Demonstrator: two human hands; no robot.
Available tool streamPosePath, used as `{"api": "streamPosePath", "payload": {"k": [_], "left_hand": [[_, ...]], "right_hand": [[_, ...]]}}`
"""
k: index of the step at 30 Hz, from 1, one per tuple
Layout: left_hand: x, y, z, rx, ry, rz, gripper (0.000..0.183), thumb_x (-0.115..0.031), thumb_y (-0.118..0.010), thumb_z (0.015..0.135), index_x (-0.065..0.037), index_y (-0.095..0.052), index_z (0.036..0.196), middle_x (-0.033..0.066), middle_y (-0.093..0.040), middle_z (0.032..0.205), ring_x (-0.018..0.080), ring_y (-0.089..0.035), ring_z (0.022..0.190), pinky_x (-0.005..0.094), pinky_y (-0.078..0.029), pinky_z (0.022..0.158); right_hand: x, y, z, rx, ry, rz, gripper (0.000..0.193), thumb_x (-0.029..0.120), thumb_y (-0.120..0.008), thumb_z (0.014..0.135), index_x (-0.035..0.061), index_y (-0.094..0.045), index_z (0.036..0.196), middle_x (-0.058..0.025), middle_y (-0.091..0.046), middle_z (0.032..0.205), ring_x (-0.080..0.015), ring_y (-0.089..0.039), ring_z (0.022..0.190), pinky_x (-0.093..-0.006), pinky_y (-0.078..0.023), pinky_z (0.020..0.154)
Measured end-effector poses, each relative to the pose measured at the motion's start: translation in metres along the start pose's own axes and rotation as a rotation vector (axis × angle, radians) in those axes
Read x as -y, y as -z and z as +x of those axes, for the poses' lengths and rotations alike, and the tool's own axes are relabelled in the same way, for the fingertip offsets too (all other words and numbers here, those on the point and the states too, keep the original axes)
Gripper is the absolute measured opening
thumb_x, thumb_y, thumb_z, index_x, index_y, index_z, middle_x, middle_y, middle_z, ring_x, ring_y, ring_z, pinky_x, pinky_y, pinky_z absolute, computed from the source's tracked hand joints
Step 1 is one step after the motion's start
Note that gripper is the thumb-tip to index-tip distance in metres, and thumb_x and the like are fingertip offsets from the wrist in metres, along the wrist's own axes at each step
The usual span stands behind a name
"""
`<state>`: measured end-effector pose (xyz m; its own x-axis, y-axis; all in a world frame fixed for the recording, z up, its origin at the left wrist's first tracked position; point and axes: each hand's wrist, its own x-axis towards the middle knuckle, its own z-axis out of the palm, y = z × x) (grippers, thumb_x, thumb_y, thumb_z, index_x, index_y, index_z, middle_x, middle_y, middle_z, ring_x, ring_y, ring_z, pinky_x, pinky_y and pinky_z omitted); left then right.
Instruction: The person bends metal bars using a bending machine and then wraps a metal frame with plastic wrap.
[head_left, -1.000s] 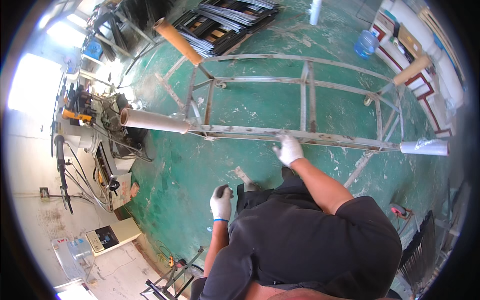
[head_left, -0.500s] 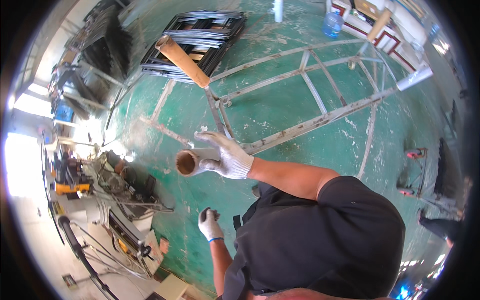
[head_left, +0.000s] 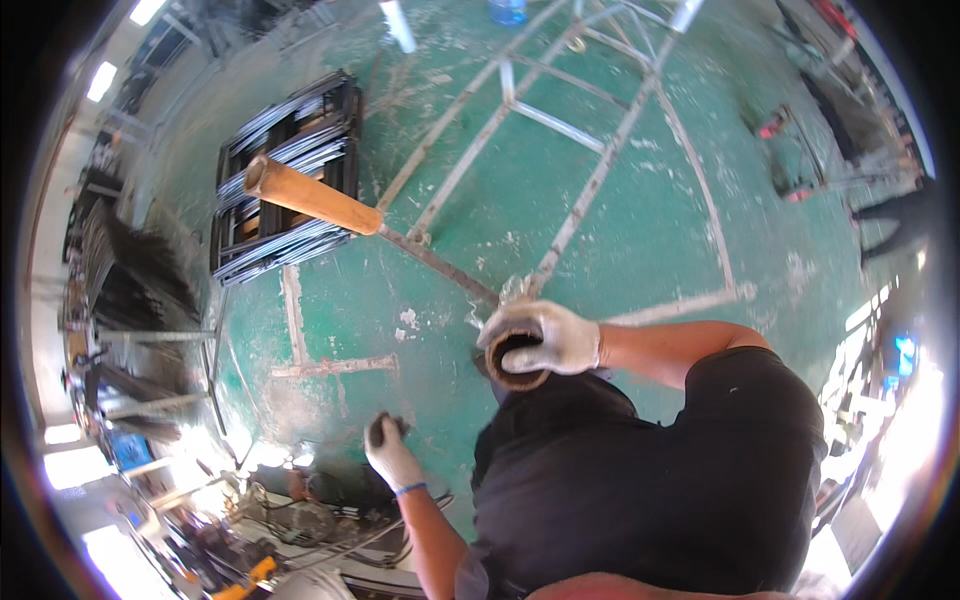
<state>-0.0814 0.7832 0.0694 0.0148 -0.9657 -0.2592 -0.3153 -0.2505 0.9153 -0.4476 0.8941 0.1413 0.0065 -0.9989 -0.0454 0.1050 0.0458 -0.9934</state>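
My right hand [head_left: 553, 338], in a white knit glove, grips the rim of a hollow tube [head_left: 519, 384] at the near corner of a metal frame [head_left: 580, 210]. The thumb reaches into the tube's mouth and the fingers lie round its outside. Another tube [head_left: 318, 203], orange-brown, stands on the frame's corner to the left, joined by a rusty bar [head_left: 440, 264]. My left hand [head_left: 393, 455], gloved with dark fingertips, hangs at lower left, away from the frame. Its fingers are loosely bent and apart, with nothing seen in them.
A stack of dark metal frames [head_left: 290, 140] lies on the green floor beyond the orange-brown tube. A white tube [head_left: 397, 26] and blue water bottle [head_left: 508, 11] are farther off. Machinery and cables [head_left: 310, 515] stand at lower left. A wheeled cart [head_left: 795, 150] and a person's legs [head_left: 893, 222] are at right.
The view has turned, swinging the frame toward upright. My right hand, before spread flat against the tube's side, now wraps its rim with the thumb inside. The left hand stays low at left.
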Motion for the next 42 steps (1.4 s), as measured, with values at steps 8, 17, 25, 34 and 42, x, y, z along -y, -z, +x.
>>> {"api": "streamPosePath", "payload": {"k": [8,17,25,34,42], "left_hand": [[-0.158,0.027,0.194,0.139,-0.427,0.134,0.023,-0.012,-0.060,0.107,0.003,-0.069,0.121,0.0088,-0.071,0.100,0.0151,-0.065,0.089,0.0321,-0.054,0.081],[-0.293,-0.043,0.389,0.238,-1.041,0.583,0.038,-0.032,-0.064,0.105,0.002,-0.068,0.122,0.0230,-0.071,0.120,0.0403,-0.070,0.107,0.0456,-0.056,0.094],[-0.330,-0.115,0.481,0.357,-1.269,0.679,0.051,-0.041,-0.072,0.096,0.000,-0.069,0.126,0.0220,-0.069,0.127,0.0430,-0.064,0.118,0.0491,-0.053,0.104],[-0.343,-0.208,0.465,0.354,-1.581,0.799,0.031,-0.035,-0.079,0.086,-0.008,-0.076,0.101,0.0136,-0.074,0.102,0.0373,-0.070,0.095,0.0493,-0.057,0.085],[-0.380,-0.301,0.456,0.398,-1.575,0.882,0.027,-0.035,-0.075,0.087,-0.010,-0.075,0.098,0.0142,-0.073,0.103,0.0372,-0.070,0.097,0.0504,-0.057,0.086]], "right_hand": [[0.032,-0.036,-0.007,-0.307,-0.075,-0.267,0.033,0.020,-0.077,0.092,0.0084,-0.074,0.123,-0.0102,-0.075,0.121,-0.0253,-0.069,0.116,-0.0380,-0.050,0.107],[0.063,-0.120,0.017,-0.982,-0.326,-0.190,0.024,0.021,-0.078,0.090,0.0064,-0.078,0.109,-0.0109,-0.078,0.101,-0.0192,-0.073,0.096,-0.0346,-0.058,0.087],[0.072,-0.196,0.102,-1.567,-0.465,-1.291,0.053,0.022,-0.090,0.071,0.0071,-0.072,0.118,-0.0134,-0.069,0.119,-0.0380,-0.066,0.105,-0.0458,-0.056,0.091],[0.062,-0.129,0.147,-1.848,-0.547,-1.211,0.032,0.022,-0.083,0.074,0.0097,-0.076,0.103,-0.0109,-0.072,0.107,-0.0359,-0.067,0.099,-0.0451,-0.058,0.086],[0.077,-0.033,0.148,-1.889,-0.610,-1.160,0.029,0.023,-0.081,0.077,0.0092,-0.076,0.102,-0.0103,-0.071,0.106,-0.0355,-0.066,0.099,-0.0449,-0.057,0.086]]}}
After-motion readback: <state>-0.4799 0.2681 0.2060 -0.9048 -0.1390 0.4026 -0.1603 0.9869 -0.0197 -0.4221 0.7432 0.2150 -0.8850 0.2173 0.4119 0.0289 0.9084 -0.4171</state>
